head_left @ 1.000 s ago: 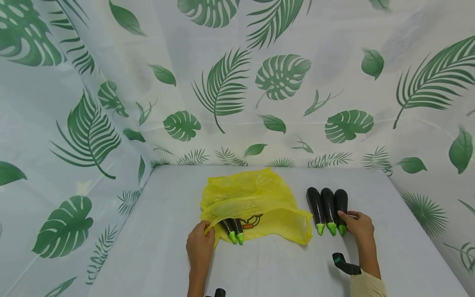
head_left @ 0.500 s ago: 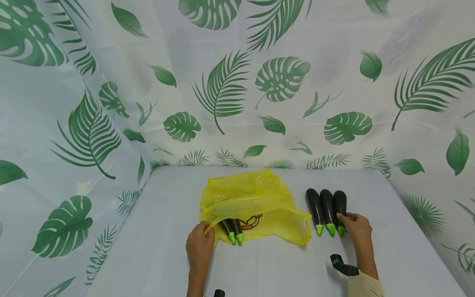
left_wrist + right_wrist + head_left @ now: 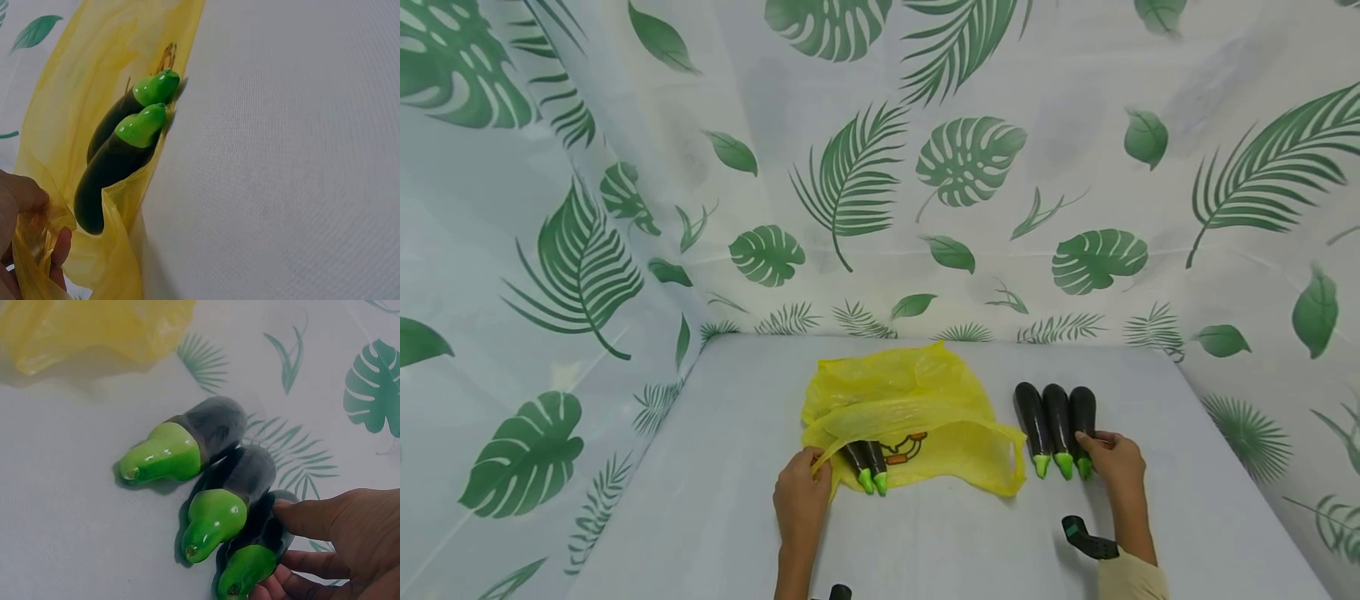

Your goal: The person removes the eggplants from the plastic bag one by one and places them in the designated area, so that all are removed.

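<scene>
from where i stand, the person has both hands at work over a white table (image 3: 940,542), each on something different. the left hand (image 3: 801,496) is at the near left corner of a yellow plastic bag (image 3: 902,379), thumb and fingers drawn together on a pinch of the thin film, with only a fold of it between them. the bag lies flat and crumpled, its mouth facing the person, with part of a dark and orange printed figure (image 3: 897,457) showing inside. just beside that hand, one eggplant (image 3: 853,458) and a second eggplant (image 3: 877,458) lie side by side in the bag's mouth, green caps poking out toward the near edge, their far ends covered by the yellow film. off to the right, apart from the bag, three more lie in a row on the table, caps toward the person: the inner eggplant (image 3: 1031,412), the middle eggplant (image 3: 1056,412) and the outer eggplant (image 3: 1082,410). the right hand (image 3: 1116,458) has that outer one near its cap, thumb on one side and bent fingers on the other, the gap only as wide as the fruit. behind everything hangs a leaf-printed sheet (image 3: 880,292).
</scene>
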The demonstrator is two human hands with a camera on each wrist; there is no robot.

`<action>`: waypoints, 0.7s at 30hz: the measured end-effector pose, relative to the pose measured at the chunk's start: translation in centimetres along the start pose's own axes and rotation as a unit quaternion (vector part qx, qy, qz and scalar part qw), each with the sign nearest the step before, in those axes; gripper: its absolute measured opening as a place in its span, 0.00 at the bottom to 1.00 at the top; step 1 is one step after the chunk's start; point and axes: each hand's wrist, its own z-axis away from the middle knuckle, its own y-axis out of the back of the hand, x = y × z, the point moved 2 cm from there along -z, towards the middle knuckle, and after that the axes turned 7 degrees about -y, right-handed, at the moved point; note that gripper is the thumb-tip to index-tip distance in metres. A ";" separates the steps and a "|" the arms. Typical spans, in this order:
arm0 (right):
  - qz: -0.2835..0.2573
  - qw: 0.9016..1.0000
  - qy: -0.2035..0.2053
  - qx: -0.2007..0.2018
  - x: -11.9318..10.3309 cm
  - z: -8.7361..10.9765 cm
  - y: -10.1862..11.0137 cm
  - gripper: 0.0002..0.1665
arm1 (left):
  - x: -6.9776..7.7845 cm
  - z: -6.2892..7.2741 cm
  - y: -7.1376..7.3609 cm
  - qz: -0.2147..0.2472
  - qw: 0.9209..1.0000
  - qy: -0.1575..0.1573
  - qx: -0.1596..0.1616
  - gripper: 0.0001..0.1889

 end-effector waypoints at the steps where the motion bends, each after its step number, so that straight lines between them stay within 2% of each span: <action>1: -0.001 1.000 0.000 0.000 0.0 0.1 0.0 0.37 | 0.0 0.0 0.0 -0.001 1.000 0.000 0.000 0.04; 5: -0.016 1.000 -0.008 0.011 0.2 0.4 -0.1 0.38 | 0.1 0.0 0.0 -0.003 1.000 0.003 -0.002 0.04; 7: -0.030 0.999 -0.002 0.040 0.3 0.6 -0.1 0.36 | 0.2 0.0 0.1 -0.003 1.000 0.006 -0.003 0.03; 9: -0.060 0.994 0.015 0.086 0.5 0.9 -0.2 0.32 | 0.2 -0.1 0.1 -0.003 1.000 0.009 -0.004 0.03; 11: -0.089 0.986 0.035 0.136 0.5 1.4 -0.5 0.29 | 0.2 -0.1 0.1 -0.003 1.000 0.012 -0.005 0.03; 15: -0.152 0.960 0.100 0.214 -0.4 2.8 -0.8 0.22 | 0.3 -0.2 0.0 -0.002 1.000 0.015 -0.009 0.03; 18: -0.179 0.943 0.143 0.241 -1.4 4.1 -1.1 0.20 | 0.4 -0.2 0.1 -0.005 1.000 0.016 -0.013 0.03; 21: -0.189 0.933 0.168 0.254 -2.1 5.5 -1.6 0.19 | 0.5 -0.1 0.1 -0.008 1.000 0.018 -0.018 0.03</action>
